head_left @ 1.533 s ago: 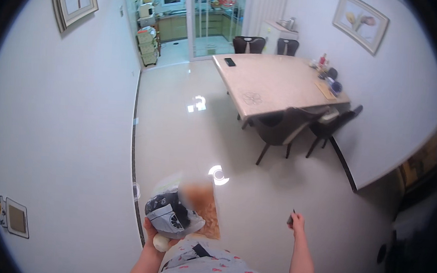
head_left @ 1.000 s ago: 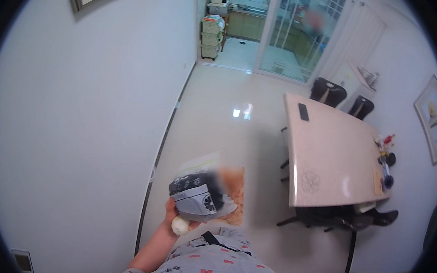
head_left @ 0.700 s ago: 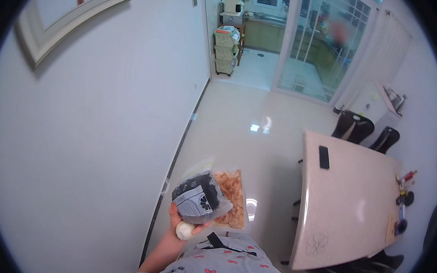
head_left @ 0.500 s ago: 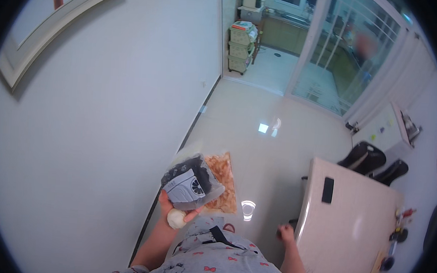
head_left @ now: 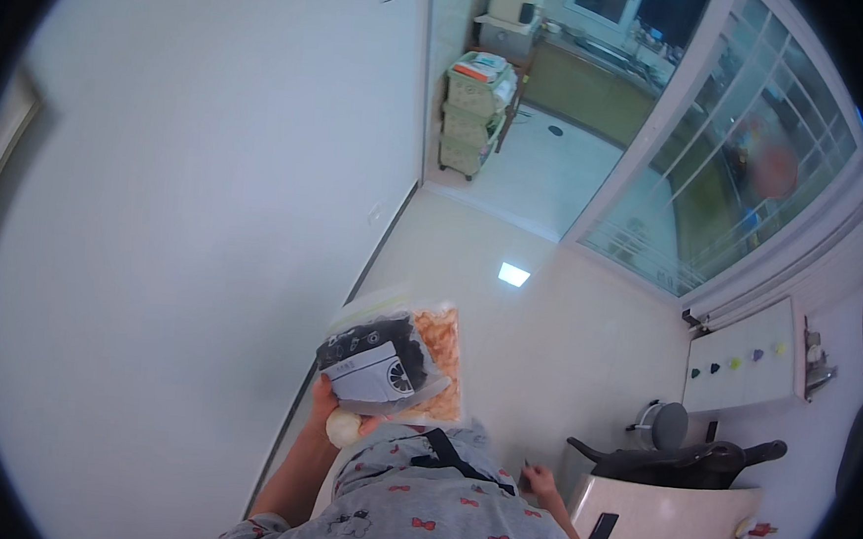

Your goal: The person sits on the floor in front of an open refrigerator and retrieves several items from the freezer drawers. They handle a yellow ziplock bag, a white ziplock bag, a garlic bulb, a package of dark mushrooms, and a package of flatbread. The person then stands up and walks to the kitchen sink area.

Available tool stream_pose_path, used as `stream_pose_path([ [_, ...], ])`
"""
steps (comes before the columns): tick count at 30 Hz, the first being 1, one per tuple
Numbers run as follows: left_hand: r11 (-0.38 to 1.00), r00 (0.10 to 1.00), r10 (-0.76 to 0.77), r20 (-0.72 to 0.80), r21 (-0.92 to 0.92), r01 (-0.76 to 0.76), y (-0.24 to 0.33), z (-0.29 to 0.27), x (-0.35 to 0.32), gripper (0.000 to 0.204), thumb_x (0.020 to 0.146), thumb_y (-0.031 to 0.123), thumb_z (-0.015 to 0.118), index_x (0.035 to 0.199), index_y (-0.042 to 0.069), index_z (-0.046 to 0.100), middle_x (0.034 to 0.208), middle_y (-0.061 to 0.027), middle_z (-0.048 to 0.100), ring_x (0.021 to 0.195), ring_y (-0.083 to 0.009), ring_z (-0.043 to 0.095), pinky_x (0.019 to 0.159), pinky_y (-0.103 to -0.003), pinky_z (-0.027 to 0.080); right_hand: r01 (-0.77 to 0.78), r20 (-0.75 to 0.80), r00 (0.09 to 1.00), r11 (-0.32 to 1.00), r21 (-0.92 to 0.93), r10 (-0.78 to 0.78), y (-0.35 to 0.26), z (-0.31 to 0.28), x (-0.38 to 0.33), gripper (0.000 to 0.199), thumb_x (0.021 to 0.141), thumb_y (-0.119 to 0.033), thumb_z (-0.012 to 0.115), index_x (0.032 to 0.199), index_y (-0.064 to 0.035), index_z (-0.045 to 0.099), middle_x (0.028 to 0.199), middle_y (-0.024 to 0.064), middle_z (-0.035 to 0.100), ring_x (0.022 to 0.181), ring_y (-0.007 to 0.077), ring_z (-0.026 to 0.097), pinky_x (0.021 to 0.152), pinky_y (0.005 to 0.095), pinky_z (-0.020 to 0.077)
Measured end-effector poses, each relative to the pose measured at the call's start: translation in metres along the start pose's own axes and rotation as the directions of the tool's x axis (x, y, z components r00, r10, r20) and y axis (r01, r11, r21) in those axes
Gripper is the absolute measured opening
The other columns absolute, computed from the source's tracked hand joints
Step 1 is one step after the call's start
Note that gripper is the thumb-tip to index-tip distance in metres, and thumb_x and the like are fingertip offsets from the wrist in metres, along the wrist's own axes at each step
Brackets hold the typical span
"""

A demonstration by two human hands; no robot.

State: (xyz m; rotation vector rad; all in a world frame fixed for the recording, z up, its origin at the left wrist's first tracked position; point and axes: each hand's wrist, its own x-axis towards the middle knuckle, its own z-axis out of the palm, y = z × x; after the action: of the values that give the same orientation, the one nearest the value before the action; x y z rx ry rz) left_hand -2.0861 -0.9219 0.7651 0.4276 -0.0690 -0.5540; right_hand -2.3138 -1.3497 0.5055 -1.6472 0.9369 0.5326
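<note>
My left hand (head_left: 324, 399) is wrapped round a clear bag of dark contents (head_left: 413, 343) with a grey-and-white label showing a fruit slice. Behind that bag and to its right hangs a clear bag of orange-brown pieces (head_left: 441, 354). A pale round bulb-like thing (head_left: 343, 428) is held against the bags by the same hand; its exact kind is unclear. My right hand (head_left: 538, 482) hangs low on the right beside the table, fingers curled. Something small and dark shows at its fingers, too small to name.
A pale table (head_left: 654, 510) with a black phone (head_left: 601, 534) stands at lower right, dark chairs (head_left: 677, 462) at its far end. A round stool (head_left: 663, 424) and white cabinet (head_left: 742, 363) lie beyond. Ahead, a glass sliding door (head_left: 644, 184) stands beside stacked green baskets (head_left: 475, 124).
I have moved forward: the doorway looks nearer and the table has slid back toward the lower right. The bags and round thing stay in my left hand; my right hand is still curled.
</note>
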Motion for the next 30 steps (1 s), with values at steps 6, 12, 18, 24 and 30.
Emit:
stream_pose_path([
  [6,0.99,0.989,-0.124,0.076,0.082,0.117,0.028,0.014,0.212,0.097,0.072,0.075,0.069,0.141,0.011,0.045,0.115,-0.0211,0.063,0.053,-0.0265,0.056,0.035,-0.03,0.04,-0.288,-0.07,0.956,0.958,-0.015,0.286,-0.001,-0.016,0.023,0.036,0.087,-0.033,0.064,0.072,-0.0008,0.07,0.063,0.0085,0.064,0.06,0.019,0.064,0.057,0.0335,0.0504],
  [12,0.995,0.993,-0.096,-0.072,-0.036,0.094,0.072,-0.053,0.425,0.101,0.066,0.083,0.066,0.141,0.018,0.046,0.115,-0.0163,0.064,0.061,-0.0298,0.06,0.035,-0.031,0.043,-0.37,-0.059,0.928,0.898,-0.239,0.367,-0.097,-0.015,0.196,0.047,0.092,-0.045,0.057,0.074,-0.0052,0.073,0.069,0.0112,0.068,0.068,0.0235,0.068,0.067,0.0366,0.0536],
  [18,0.992,0.961,0.003,-0.277,0.123,0.032,0.122,-0.069,0.607,0.093,0.069,0.087,0.058,0.126,0.013,0.057,0.091,-0.0134,0.065,0.059,-0.0245,0.058,0.035,-0.03,0.041,-0.189,-0.09,0.982,0.905,-0.381,0.167,-0.359,-0.089,0.431,0.056,0.089,-0.055,0.059,0.07,-0.0045,0.072,0.065,0.0103,0.069,0.054,0.0215,0.066,0.059,0.0363,0.0551],
  [24,0.984,0.991,-0.003,-0.137,0.175,0.027,0.161,-0.102,0.778,0.089,0.07,0.081,0.064,0.128,0.014,0.056,0.101,-0.0132,0.067,0.061,-0.0245,0.06,0.036,-0.03,0.044,0.317,-0.128,0.945,0.942,0.115,-0.302,-0.708,-0.146,0.603,0.039,0.086,-0.035,0.073,0.101,0.0,0.062,0.074,0.0088,0.063,0.053,0.0139,0.057,0.048,0.0278,0.0478],
  [30,0.989,0.969,-0.038,-0.243,0.13,0.072,0.163,-0.084,0.958,0.096,0.068,0.078,0.069,0.135,0.011,0.051,0.106,-0.0148,0.067,0.059,-0.0252,0.063,0.033,-0.027,0.043,0.239,-0.05,0.971,0.916,0.323,-0.235,-0.849,-0.175,0.669,0.032,0.089,-0.037,0.07,0.102,-0.0092,0.062,0.089,0.0034,0.064,0.077,0.0127,0.063,0.06,0.0269,0.054],
])
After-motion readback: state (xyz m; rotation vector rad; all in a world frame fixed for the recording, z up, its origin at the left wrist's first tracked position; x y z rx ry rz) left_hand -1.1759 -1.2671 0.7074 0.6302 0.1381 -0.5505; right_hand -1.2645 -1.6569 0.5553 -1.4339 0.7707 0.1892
